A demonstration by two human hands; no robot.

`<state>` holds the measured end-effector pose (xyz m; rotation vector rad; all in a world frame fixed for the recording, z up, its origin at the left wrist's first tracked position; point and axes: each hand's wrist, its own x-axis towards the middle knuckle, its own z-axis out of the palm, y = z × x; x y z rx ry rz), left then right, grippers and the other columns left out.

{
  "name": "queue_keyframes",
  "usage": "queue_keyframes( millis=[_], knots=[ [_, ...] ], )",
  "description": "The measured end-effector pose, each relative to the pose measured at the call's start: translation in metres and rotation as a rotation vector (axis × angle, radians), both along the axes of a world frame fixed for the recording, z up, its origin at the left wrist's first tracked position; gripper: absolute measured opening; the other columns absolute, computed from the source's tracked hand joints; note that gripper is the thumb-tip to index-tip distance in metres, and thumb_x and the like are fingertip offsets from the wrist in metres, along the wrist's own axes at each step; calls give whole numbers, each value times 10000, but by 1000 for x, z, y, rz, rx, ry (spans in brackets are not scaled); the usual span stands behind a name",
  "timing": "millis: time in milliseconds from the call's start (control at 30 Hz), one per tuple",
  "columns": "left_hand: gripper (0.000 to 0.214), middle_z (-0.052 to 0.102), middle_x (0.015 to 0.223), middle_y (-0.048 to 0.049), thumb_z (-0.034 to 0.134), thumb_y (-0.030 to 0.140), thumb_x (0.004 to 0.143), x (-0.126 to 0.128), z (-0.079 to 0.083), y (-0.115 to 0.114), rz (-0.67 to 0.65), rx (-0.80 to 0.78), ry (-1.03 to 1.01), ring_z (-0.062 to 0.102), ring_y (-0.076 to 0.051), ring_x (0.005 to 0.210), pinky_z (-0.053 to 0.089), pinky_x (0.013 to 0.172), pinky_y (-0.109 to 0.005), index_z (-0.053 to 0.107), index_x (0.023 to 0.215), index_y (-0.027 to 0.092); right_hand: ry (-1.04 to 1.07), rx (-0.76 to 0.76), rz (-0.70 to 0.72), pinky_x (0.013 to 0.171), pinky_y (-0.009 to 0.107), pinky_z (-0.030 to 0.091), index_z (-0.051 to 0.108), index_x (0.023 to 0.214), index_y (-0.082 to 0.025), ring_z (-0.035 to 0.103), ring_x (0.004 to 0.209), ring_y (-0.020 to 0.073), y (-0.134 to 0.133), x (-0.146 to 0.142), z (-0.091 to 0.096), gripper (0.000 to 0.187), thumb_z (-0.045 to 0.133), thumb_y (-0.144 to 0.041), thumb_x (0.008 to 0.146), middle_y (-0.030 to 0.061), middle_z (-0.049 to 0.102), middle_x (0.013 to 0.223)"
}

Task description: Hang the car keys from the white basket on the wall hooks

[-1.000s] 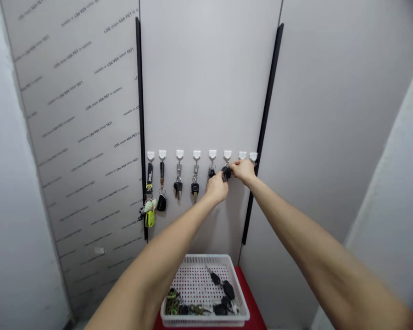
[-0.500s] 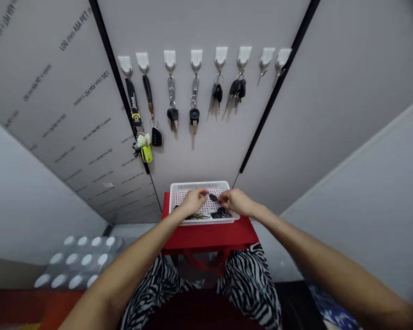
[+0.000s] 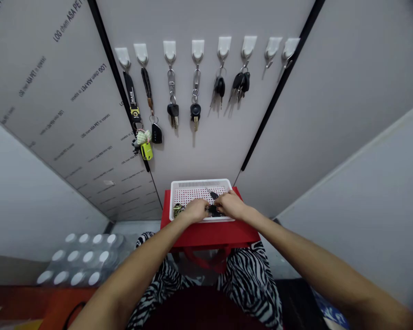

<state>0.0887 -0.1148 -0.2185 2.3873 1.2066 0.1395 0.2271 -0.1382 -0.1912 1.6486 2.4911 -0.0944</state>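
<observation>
A white plastic basket [image 3: 201, 184] with a perforated floor stands on a red stool-like surface [image 3: 209, 235]. My left hand [image 3: 197, 211] dips into its front part, fingers curled by a cluster of black-headed keys [image 3: 213, 211]; what the fingertips pinch is hidden. Opposite, my right hand [image 3: 230, 205] is closed at the same cluster. Against its fingers lies a black-headed key [image 3: 214, 195], its blade pointing up and left. Brass-coloured pieces, maybe keys, [image 3: 178, 210] rest in the basket's front left corner.
White hooks [image 3: 198, 49] line the wall above. Several carry keys, such as the yellow-green key fob [image 3: 146, 151] and black keys [image 3: 240, 82]; the two rightmost hooks [image 3: 272, 48] hold no keys. Packed bottles with white caps [image 3: 83, 255] stand on the floor at left.
My left hand has moved down and toward the front of the basket, uncovering the brass-coloured pieces. My right hand has shifted slightly left, closer to the key cluster. The view has tilted slightly.
</observation>
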Motion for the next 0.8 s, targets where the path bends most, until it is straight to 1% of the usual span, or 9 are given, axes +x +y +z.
queue_keyframes(
  millis=[67, 200, 300, 433, 567, 733, 800],
  knots=[
    [192, 592, 709, -51, 419, 224, 615, 2, 2, 0, 51, 30, 14, 513, -155, 663, 356, 566, -222, 583, 705, 178, 29, 28, -14, 673, 272, 244, 571, 707, -200, 495, 773, 159, 5, 4, 1, 171, 407, -197, 657, 40, 599, 765],
    [274, 590, 681, -43, 323, 264, 684, -1, 4, 4, 119, 25, -62, 506, -135, 627, 345, 550, -214, 581, 684, 172, 50, 108, -73, 668, 275, 243, 568, 739, -213, 484, 786, 157, 12, 18, 11, 197, 383, -203, 672, 34, 593, 792],
    [286, 590, 698, -41, 311, 265, 694, -4, 3, 10, 144, 7, -118, 502, -121, 639, 345, 569, -202, 577, 721, 163, 1, 66, -49, 669, 284, 239, 577, 707, -221, 481, 773, 160, 10, 25, 18, 175, 430, -175, 624, 27, 596, 766],
    [246, 589, 772, -30, 379, 240, 654, 0, -1, 9, 73, -23, -174, 500, -116, 684, 349, 606, -194, 561, 806, 175, -66, 25, 13, 680, 308, 232, 590, 656, -213, 468, 771, 182, 4, 25, 19, 126, 509, -219, 560, 43, 597, 712],
    [248, 585, 724, -23, 438, 224, 604, 9, -3, 3, 19, -32, -126, 502, -124, 641, 356, 579, -201, 560, 817, 185, -83, 7, 29, 718, 344, 213, 597, 594, -196, 463, 777, 200, -1, 21, 13, 147, 531, -316, 543, 58, 596, 655],
    [247, 578, 714, -26, 455, 202, 582, 13, -3, 0, 18, -1, -78, 503, -137, 652, 363, 580, -214, 565, 803, 196, -39, -17, -22, 720, 349, 229, 601, 583, -185, 489, 732, 195, -8, 13, 9, 246, 459, -384, 605, 70, 597, 634],
    [241, 578, 707, -28, 450, 203, 587, 13, -4, 0, 27, 0, -68, 505, -142, 651, 367, 583, -222, 566, 798, 196, -58, -10, -67, 709, 346, 243, 601, 574, -165, 500, 706, 199, -10, 7, 9, 244, 453, -356, 611, 88, 596, 629]
  ],
)
